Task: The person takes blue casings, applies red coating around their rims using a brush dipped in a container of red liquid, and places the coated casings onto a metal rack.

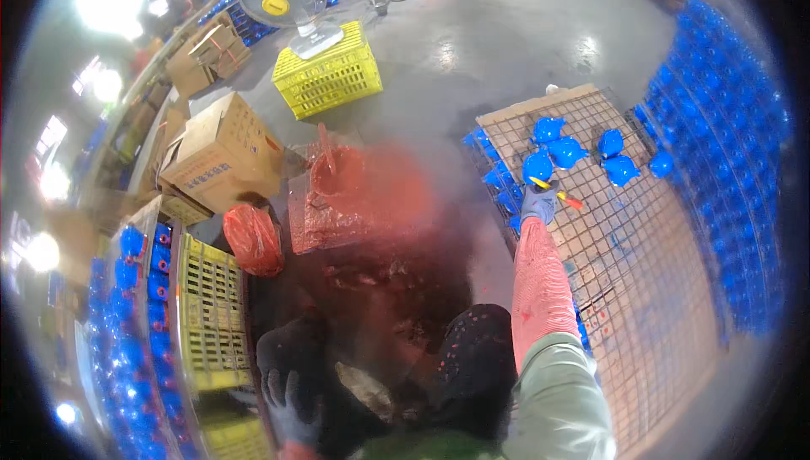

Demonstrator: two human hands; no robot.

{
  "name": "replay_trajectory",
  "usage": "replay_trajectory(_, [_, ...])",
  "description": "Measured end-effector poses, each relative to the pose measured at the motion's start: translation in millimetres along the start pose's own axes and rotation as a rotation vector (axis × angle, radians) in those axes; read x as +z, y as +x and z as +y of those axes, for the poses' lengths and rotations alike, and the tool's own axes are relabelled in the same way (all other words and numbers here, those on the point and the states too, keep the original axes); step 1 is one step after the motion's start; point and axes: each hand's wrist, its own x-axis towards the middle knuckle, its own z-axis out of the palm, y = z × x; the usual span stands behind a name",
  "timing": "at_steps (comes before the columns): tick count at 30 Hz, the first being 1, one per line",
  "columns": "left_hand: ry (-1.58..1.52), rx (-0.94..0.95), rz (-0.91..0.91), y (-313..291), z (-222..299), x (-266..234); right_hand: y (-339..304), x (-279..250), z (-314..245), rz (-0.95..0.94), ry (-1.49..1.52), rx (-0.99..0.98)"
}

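My right hand (pixel 539 204), in a grey glove, stretches out over a wire-mesh rack (pixel 603 266) on the right. Its fingers are closed around a slim yellow-and-red tool (pixel 571 200) whose kind I cannot make out. Just beyond the fingertips stands a glossy blue casting (pixel 537 167); whether the hand touches it, I cannot tell. Several more blue castings (pixel 566 152) sit close by on the mesh. My left hand (pixel 291 399), gloved too, lies with its fingers apart on my dark trouser leg. Between us and the fan is a red-stained pot (pixel 327 175), partly blurred by a red smear.
Stacked blue castings (pixel 717 139) wall off the far right. On the left stand yellow crates (pixel 215 312), more blue castings (pixel 126 359), a red plastic bag (pixel 253 239) and a cardboard box (pixel 224 152). Ahead, a fan (pixel 285 0) tops a yellow crate (pixel 327 76).
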Motion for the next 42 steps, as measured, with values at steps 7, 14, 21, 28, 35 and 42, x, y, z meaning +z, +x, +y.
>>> replay_trajectory(7, [-0.136,-0.013,0.010,-6.3,0.3,1.6,16.6,-5.3,16.2,-0.129,-0.279,-0.142])
replay_trajectory(14, [-0.160,-0.030,0.105,-9.7,1.8,3.7,-39.3,-93.7,59.8,-0.305,-0.380,-0.327])
replay_trajectory(21, [-0.075,-0.001,0.124,2.2,4.3,-17.4,-103.1,-263.6,169.7,-0.314,-0.280,-0.289])
replay_trajectory(28, [-1.488,0.106,-0.585,56.4,73.0,-17.5,-165.7,-356.4,11.8,-0.259,-0.522,-0.774])
replay_trajectory(35, [-2.439,0.196,-1.273,42.3,180.4,-23.1,-281.2,-388.2,-94.9,-0.162,0.273,-1.174])
replay_trajectory(42, [-2.434,0.027,-0.529,137.1,139.6,-62.3,-313.1,-341.4,-101.8,-0.897,0.378,-0.779])
